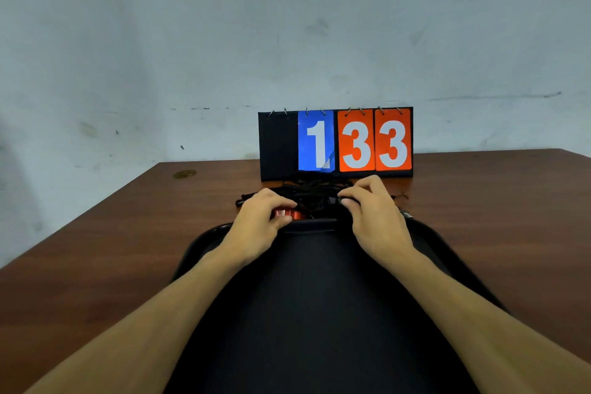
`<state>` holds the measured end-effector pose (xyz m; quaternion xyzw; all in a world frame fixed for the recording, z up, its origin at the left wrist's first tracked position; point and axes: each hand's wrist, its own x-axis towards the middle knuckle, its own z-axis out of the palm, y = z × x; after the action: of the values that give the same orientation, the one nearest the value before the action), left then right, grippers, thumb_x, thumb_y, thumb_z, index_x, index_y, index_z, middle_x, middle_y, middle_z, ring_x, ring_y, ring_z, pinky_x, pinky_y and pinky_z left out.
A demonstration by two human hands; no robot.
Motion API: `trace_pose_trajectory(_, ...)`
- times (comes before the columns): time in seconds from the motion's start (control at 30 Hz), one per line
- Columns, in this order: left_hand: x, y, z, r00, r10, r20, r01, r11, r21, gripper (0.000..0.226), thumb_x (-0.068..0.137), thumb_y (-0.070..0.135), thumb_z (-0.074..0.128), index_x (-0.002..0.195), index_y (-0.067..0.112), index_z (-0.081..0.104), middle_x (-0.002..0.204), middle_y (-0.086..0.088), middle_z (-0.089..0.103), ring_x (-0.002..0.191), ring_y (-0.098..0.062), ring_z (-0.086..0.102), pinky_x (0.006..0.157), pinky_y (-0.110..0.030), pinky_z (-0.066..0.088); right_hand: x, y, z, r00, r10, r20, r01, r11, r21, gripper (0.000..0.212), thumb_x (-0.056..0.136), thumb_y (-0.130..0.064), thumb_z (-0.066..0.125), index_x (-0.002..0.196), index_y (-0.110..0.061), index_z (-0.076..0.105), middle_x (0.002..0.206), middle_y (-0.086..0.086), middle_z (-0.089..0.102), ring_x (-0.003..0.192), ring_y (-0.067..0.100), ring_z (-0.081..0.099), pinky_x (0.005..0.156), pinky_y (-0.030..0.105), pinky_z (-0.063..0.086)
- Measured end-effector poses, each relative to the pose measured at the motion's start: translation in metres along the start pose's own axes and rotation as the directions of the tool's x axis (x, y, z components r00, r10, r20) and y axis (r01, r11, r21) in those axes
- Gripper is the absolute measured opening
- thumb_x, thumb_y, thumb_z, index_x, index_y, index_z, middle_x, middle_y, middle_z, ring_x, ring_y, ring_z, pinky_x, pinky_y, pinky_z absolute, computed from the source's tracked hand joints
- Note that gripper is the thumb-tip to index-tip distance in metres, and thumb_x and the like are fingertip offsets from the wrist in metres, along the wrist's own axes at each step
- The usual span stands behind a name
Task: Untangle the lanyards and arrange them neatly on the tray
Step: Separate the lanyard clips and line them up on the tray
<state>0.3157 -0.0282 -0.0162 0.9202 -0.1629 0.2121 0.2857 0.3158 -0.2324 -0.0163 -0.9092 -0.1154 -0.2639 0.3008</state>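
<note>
Just behind the flat black plastic tray [319,297] sits a tangled heap of black cord lanyards [315,190]. The left hand [249,227] curls round a red piece [296,215]; the right hand [375,217] pinches a cord. They look light, soft and floppy, so best grab the hard ends.

One left hand [256,224], one right hand [374,217], one tray [319,304], one lanyard tangle [315,190], one scoreboard [335,141], one table [96,249].
</note>
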Motion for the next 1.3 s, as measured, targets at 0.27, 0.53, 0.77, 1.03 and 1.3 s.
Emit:
trace_pose_trajectory(0.27, 0.001, 0.003, -0.001, 0.989, -0.019, -0.148, 0.016, 1.0, -0.021, 0.032, 0.083, 0.007, 0.069, 0.112, 0.018, 0.069, 0.098, 0.01, 0.054, 0.087, -0.002, 0.051, 0.072, 0.001, 0.037, -0.001, -0.013, 0.0, 0.968, -0.233, 0.091, 0.229, 0.972, 0.055, 0.029, 0.096, -0.023, 0.051, 0.123, -0.018, 0.061, 0.118, -0.004, 0.051, 0.107, 0.005, 0.049, 0.092, 0.024, 0.049)
trace_pose_trajectory(0.53, -0.001, 0.02, -0.032, 0.985, -0.127, -0.115, 0.11, 0.984, -0.14, 0.021, 0.082, 0.016, 0.071, 0.103, 0.02, 0.074, 0.094, 0.006, 0.066, 0.075, 0.0, 0.058, 0.079, -0.018, 0.049, -0.005, -0.023, -0.002, 0.873, -0.317, 0.37, 0.334, 0.942, 0.018, 0.029, 0.097, -0.026, 0.05, 0.124, -0.023, 0.061, 0.115, -0.008, 0.052, 0.105, 0.008, 0.053, 0.094, 0.028, 0.047)
trace_pose_trajectory(0.77, -0.039, 0.011, -0.057, 0.984, -0.156, 0.089, 0.148, 0.985, 0.086, 0.024, 0.078, 0.031, 0.075, 0.102, 0.026, 0.073, 0.088, 0.012, 0.063, 0.073, 0.004, 0.055, 0.062, -0.001, 0.036, -0.01, -0.031, -0.005, 0.845, -0.329, 0.422, 0.327, 0.942, 0.079, 0.028, 0.095, -0.029, 0.055, 0.121, -0.025, 0.063, 0.112, -0.011, 0.054, 0.105, 0.003, 0.051, 0.093, 0.019, 0.041)
trace_pose_trajectory(1.03, -0.065, -0.006, -0.074, 0.975, -0.111, 0.192, 0.068, 0.973, 0.218, 0.04, 0.08, 0.04, 0.07, 0.118, 0.031, 0.063, 0.085, 0.007, 0.055, 0.072, -0.005, 0.048, 0.064, -0.015, 0.034, -0.012, -0.057, -0.005, 0.798, -0.348, 0.492, 0.381, 0.924, 0.034, 0.032, 0.091, -0.033, 0.06, 0.12, -0.022, 0.064, 0.112, -0.007, 0.058, 0.105, 0.008, 0.054, 0.094, 0.025, 0.045)
trace_pose_trajectory(1.3, -0.076, -0.022, -0.083, 0.962, -0.161, 0.222, 0.102, 0.961, 0.257, 0.045, 0.084, 0.058, 0.055, 0.122, 0.035, 0.06, 0.089, 0.011, 0.052, 0.091, -0.01, 0.049, 0.09, -0.033, 0.034, -0.018, -0.088, 0.022, 0.84, -0.308, 0.447, 0.235, 0.949, 0.211, 0.03, 0.085, -0.03, 0.069, 0.113, -0.023, 0.064, 0.103, -0.009, 0.062, 0.089, 0.004, 0.058, 0.078, 0.015, 0.047)
